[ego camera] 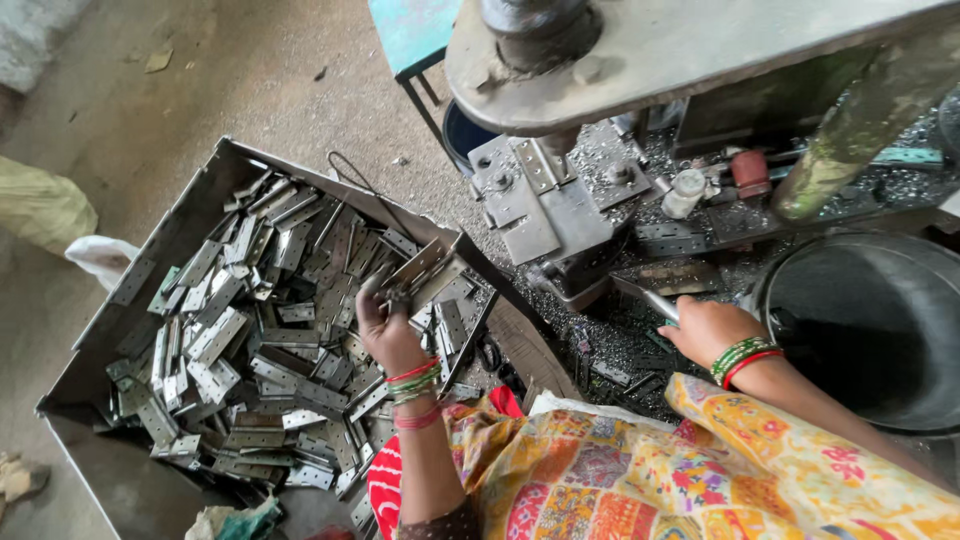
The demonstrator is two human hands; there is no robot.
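Note:
My left hand point(385, 325) reaches into a grey metal tray point(120, 300) heaped with several flat metal hinge plates point(250, 330). Its fingers are closed on a small bunch of plates point(422, 270) lifted at the tray's right edge. My right hand point(708, 328) rests on the press bed and grips a thin metal rod point(655, 302) that points toward the die. The die block point(545, 205) of the press carries a plate under the ram point(535, 30). Green and red bangles sit on both wrists.
A dark round metal tub point(870, 330) stands at the right beside my right arm. Metal chips and scraps litter the press bed point(620, 350). A teal stool point(410, 35) stands behind the press. Dusty floor point(230, 70) lies to the upper left.

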